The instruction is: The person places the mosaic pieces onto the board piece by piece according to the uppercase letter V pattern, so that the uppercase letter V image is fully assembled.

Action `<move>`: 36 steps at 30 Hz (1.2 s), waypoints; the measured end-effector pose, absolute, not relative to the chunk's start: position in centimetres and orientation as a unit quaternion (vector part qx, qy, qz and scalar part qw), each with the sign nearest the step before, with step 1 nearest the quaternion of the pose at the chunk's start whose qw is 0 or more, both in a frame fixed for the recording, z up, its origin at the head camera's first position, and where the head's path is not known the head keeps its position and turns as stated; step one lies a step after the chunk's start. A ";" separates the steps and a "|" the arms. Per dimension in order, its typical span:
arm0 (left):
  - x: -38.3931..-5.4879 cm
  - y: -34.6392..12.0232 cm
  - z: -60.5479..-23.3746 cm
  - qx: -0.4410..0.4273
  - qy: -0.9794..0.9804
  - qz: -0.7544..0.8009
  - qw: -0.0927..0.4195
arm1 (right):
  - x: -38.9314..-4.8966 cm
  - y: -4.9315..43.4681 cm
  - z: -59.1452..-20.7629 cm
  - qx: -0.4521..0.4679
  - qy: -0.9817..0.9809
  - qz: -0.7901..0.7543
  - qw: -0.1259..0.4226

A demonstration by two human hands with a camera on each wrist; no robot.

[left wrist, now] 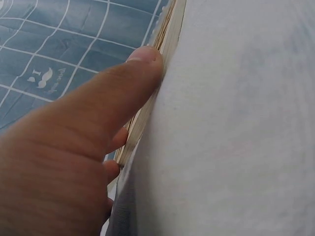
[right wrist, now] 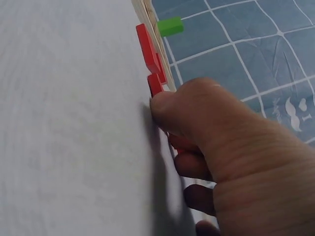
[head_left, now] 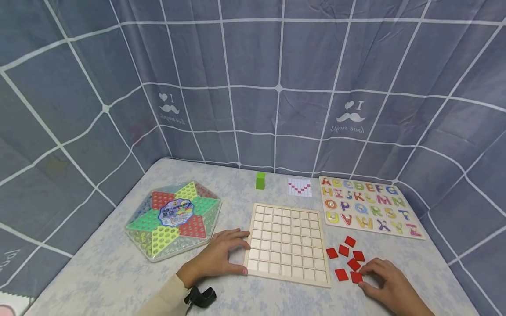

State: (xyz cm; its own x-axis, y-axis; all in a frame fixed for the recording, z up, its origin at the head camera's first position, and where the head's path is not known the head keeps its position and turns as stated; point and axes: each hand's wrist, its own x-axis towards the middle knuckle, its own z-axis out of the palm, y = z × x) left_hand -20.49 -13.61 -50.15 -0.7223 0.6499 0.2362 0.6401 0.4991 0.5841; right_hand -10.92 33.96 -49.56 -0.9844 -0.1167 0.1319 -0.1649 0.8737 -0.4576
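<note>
A light wooden grid board, divided into small square cells, lies at the middle of the table. My left hand rests at its left edge, thumb and fingertips against the rim and fingers spread. In the left wrist view, the thumb touches the board's side. Several red square tiles lie loose to the right of the board. My right hand pinches the nearest red tile between thumb and index finger, low at the table. The fingers partly hide that tile in the right wrist view.
A packaged star-pattern board lies at left. Behind the grid board stand a green block and a small card with a red zigzag pattern. An alphabet board lies at the right back. Grid-patterned curtains enclose the table.
</note>
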 end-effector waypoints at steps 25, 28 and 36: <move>-20.3 -13.7 -50.5 0.376 0.857 0.352 0.021 | -22.1 24.2 -47.2 0.220 -0.874 0.377 0.215; -20.3 -13.8 -50.6 0.375 0.858 0.351 0.022 | -24.1 21.2 -47.4 0.224 -0.864 0.413 0.181; -20.3 -13.6 -50.4 0.365 0.865 0.345 0.021 | -26.8 15.4 -48.6 0.245 -0.862 0.426 0.126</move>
